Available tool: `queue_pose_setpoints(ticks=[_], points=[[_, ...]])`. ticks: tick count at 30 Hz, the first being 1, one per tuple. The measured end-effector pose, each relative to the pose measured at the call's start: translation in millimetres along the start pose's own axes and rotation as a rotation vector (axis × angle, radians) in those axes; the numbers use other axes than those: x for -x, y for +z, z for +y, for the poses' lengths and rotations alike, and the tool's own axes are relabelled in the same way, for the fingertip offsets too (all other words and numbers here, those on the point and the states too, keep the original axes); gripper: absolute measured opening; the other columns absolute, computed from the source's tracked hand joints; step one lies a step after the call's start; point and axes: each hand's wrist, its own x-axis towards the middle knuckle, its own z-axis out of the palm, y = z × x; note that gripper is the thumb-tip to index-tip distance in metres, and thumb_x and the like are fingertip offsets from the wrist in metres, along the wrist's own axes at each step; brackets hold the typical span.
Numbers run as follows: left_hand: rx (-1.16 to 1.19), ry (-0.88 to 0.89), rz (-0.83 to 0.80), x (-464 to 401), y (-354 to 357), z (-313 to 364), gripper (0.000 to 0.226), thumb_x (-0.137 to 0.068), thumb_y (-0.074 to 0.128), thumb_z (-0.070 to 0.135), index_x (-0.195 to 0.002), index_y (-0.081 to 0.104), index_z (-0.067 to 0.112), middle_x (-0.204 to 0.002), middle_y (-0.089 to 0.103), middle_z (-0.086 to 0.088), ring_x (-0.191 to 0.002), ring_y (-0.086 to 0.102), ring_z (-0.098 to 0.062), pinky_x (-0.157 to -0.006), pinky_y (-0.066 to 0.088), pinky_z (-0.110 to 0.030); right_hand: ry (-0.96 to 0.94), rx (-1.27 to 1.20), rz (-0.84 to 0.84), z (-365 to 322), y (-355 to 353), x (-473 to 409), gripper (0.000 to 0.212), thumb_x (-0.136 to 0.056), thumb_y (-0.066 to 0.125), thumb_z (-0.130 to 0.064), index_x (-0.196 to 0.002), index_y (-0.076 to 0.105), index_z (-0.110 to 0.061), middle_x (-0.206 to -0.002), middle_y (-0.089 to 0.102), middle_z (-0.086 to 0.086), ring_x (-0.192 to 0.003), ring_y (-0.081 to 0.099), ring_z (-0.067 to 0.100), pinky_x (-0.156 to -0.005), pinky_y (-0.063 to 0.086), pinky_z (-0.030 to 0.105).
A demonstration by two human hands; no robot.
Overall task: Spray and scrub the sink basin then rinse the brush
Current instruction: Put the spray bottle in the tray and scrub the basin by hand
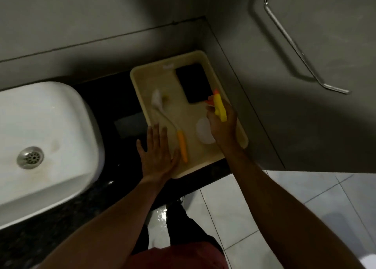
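Note:
A white sink basin (46, 138) with a metal drain (30, 157) sits at the left on a dark counter. To its right lies a cream tray (140, 83). In the tray rests a brush (162, 114) with a white head and an orange handle. My right hand (222, 124) is shut on a spray bottle (219, 106) with a yellow and orange trigger head, over the tray's right side; the pale bottle body shows below the hand. My left hand (157, 154) is open, fingers spread, flat at the tray's front left edge beside the brush handle.
A black rectangular object (193, 83) lies in the tray's far corner. A dark sponge-like pad (130, 125) sits on the counter (114, 97) between basin and tray. Grey walls close in behind and at the right, with a metal rail (293, 44). Tiled floor lies below.

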Motion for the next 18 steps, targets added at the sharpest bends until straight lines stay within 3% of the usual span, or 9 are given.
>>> queue_pose_setpoints(ticks=[6,10,12,14,16,18], points=[[0.008,-0.004,0.0,-3.7,9.5,-2.2,0.087,-0.086,0.032,0.065,-0.157,0.006,0.022,-0.169,0.001,-0.008,-0.154,-0.003,-0.028,-0.116,0.004,-0.066,-0.036,-0.011,-0.022,10.9,-2.5,-4.6,0.042,-0.076,0.066,0.008,-0.114,0.065,-0.009,-0.105,0.07,0.01,-0.097,0.067,0.021,-0.084,0.056,0.049],[-0.008,-0.016,-0.037,-3.6,2.4,1.0,0.09,-0.085,0.028,0.068,-0.158,0.006,0.022,-0.169,0.0,-0.008,-0.154,-0.005,-0.027,-0.117,0.003,-0.065,-0.062,0.133,-0.013,16.9,-9.8,8.7,0.077,-0.066,0.088,-0.01,-0.133,0.05,-0.009,-0.128,0.059,0.007,-0.111,0.058,0.004,-0.087,0.052,0.023],[-0.014,-0.026,-0.021,1.8,-4.3,-0.1,0.089,-0.086,0.028,0.07,-0.157,0.006,0.021,-0.168,0.003,-0.009,-0.154,-0.003,-0.028,-0.118,0.003,-0.064,0.059,0.184,0.096,27.3,-20.1,30.3,0.087,-0.06,0.092,-0.024,-0.135,0.048,-0.021,-0.133,0.054,0.0,-0.116,0.051,0.0,-0.089,0.046,0.017],[-0.009,-0.037,0.043,13.2,-9.8,-10.1,0.083,-0.09,0.028,0.068,-0.155,0.013,0.019,-0.167,0.01,-0.01,-0.154,0.003,-0.029,-0.118,0.009,-0.064,0.226,0.164,0.172,39.9,-22.6,70.3,0.057,-0.064,0.088,-0.025,-0.106,0.057,-0.047,-0.111,0.062,-0.008,-0.105,0.059,0.013,-0.081,0.049,0.026],[0.006,-0.051,0.12,26.0,-14.2,-24.8,0.078,-0.092,0.031,0.063,-0.153,0.022,0.016,-0.166,0.015,-0.011,-0.153,0.008,-0.029,-0.117,0.014,-0.065,0.206,0.323,0.061,46.9,-5.2,103.4,0.033,-0.07,0.077,-0.013,-0.078,0.059,-0.039,-0.078,0.064,-0.005,-0.075,0.063,0.023,-0.067,0.051,0.034],[-0.015,-0.046,0.165,34.9,-20.1,-36.1,0.077,-0.091,0.036,0.059,-0.153,0.029,0.013,-0.166,0.016,-0.012,-0.153,0.011,-0.029,-0.117,0.016,-0.066,0.04,0.521,-0.193,48.3,24.3,111.5,0.02,-0.074,0.073,-0.011,-0.076,0.059,-0.027,-0.073,0.062,0.0,-0.067,0.059,0.021,-0.064,0.051,0.031]])
